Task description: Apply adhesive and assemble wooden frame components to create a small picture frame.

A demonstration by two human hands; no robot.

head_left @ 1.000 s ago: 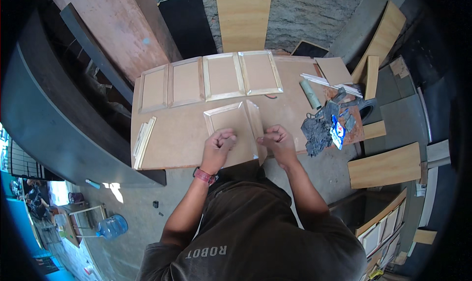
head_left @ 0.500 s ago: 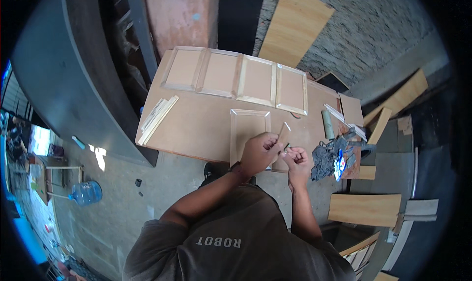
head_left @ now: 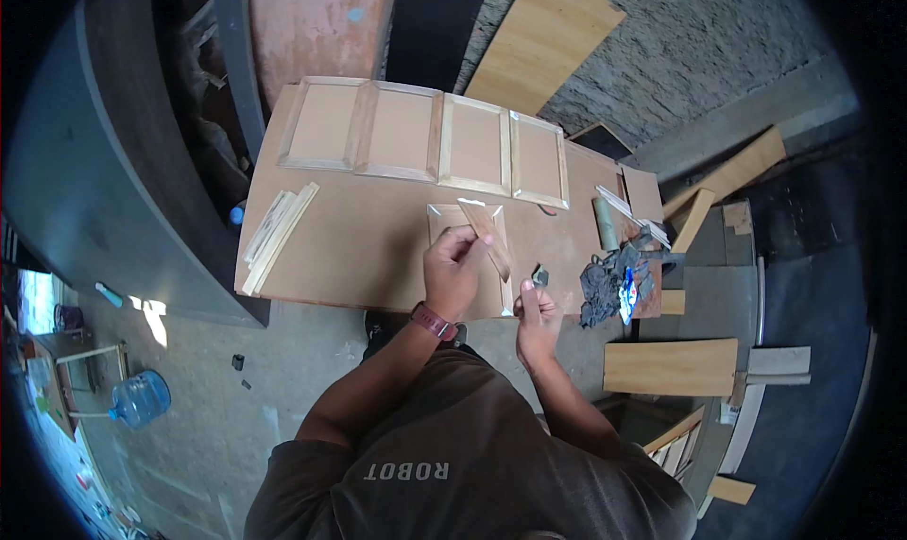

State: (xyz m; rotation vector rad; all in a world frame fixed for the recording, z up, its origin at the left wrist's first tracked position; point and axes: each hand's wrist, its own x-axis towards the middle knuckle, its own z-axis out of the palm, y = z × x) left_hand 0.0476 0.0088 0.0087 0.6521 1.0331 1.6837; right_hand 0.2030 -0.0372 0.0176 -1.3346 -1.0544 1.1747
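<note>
In my left hand [head_left: 452,274] is a short wooden strip [head_left: 490,244] with angled ends, pinched between thumb and fingers. White material shows on its far end. My right hand [head_left: 537,327] pinches a small dark green folded piece [head_left: 539,274], perhaps sandpaper; its kind is not certain. The hands are apart, close to the table's near edge. Beneath the strip lies a wooden frame [head_left: 501,221] with white at its corners, partly hidden by my left hand. Beyond it, several similar wooden frames [head_left: 444,143] lie side by side in a row.
The brown tabletop [head_left: 359,228] carries a bundle of thin wooden strips [head_left: 282,238] at left. A green cylinder [head_left: 605,223], crumpled dark cloth [head_left: 601,290] and a blue-white packet [head_left: 627,299] lie at right. A large dark panel [head_left: 142,181] stands left of the table.
My hands have moved apart. The left has raised and turned the wooden strip over the frame, while the right has drawn back with the green piece. The whole view has shifted slightly.
</note>
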